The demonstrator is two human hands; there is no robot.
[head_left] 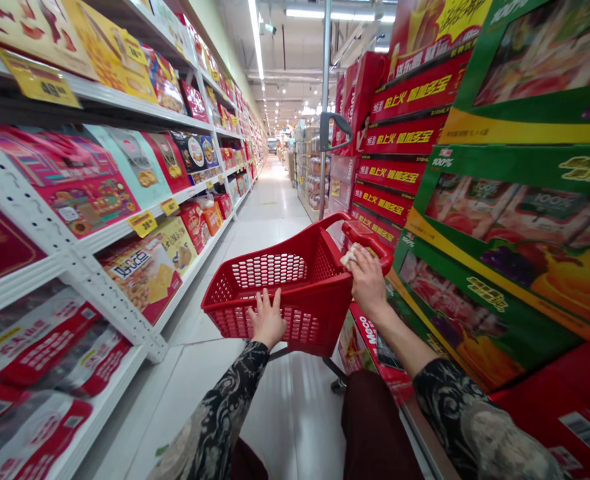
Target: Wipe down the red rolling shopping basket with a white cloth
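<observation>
A red plastic shopping cart with a perforated basket stands crosswise in front of me, its handle end to the right. No goods show in the visible part of the basket. My left hand rests on the basket's near side, fingers spread over the rim and the holes. With my right hand I press a crumpled white cloth or tissue against the cart near its handle. The fingers are bent over the cloth and hide part of it.
White shelves with boxed snacks line the left. Stacked green juice cartons and red drink cases rise close on the right. A metal pole with a grey bracket stands behind the cart. The tiled aisle runs ahead.
</observation>
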